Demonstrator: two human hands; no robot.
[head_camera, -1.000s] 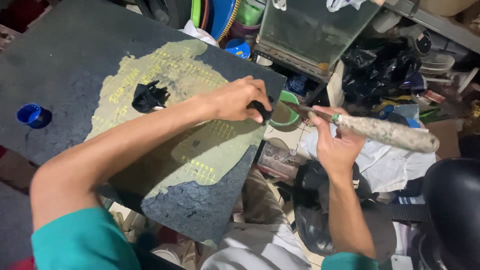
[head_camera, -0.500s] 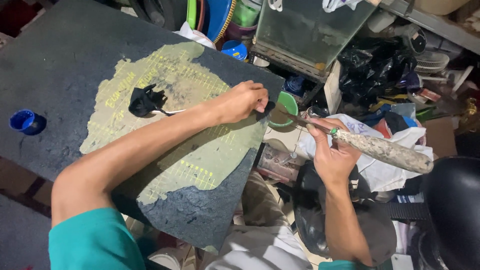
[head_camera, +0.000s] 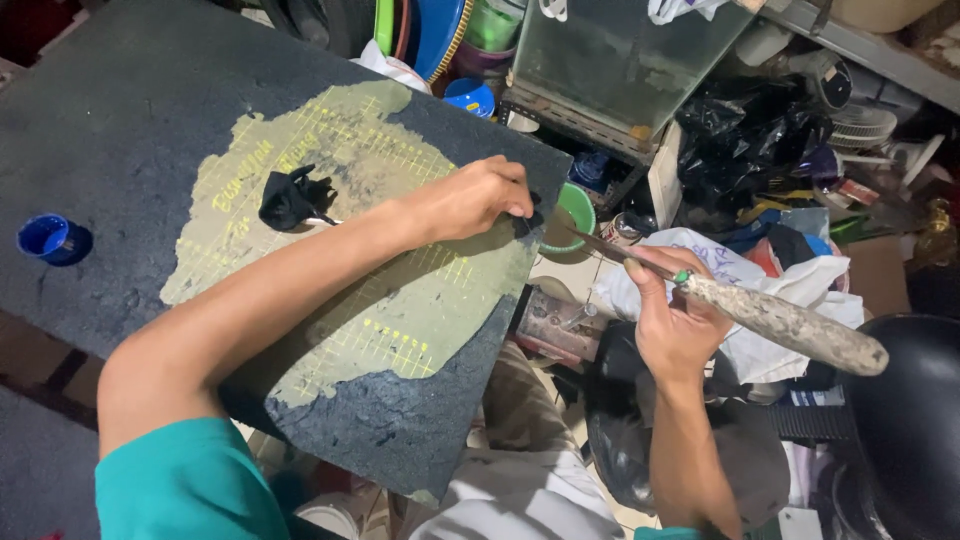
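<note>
A dark stone slab (head_camera: 110, 130) lies tilted before me, with a yellowish patch (head_camera: 400, 300) carrying a yellow grid and lettering. My left hand (head_camera: 475, 198) rests at the slab's right edge, pinching a small black piece. My right hand (head_camera: 672, 320) grips a long tool with a rough grey handle (head_camera: 790, 325); its thin tip (head_camera: 585, 238) points toward the left fingers. A crumpled black cloth (head_camera: 290, 198) sits on the yellow patch. A small blue cap (head_camera: 45, 238) stands near the slab's left edge.
Past the slab's right edge are a green bowl (head_camera: 580, 208), a blue cup (head_camera: 470, 97), a glass tank (head_camera: 620, 60), black plastic bags (head_camera: 750, 130), white cloth (head_camera: 780, 290) and a dark round object (head_camera: 910, 420) at the lower right. My light trousers (head_camera: 520, 490) show below the slab.
The view has drifted slightly. My left hand stays at the slab's right edge; my right hand and the tool have shifted a little lower, tip still near the left fingers.
</note>
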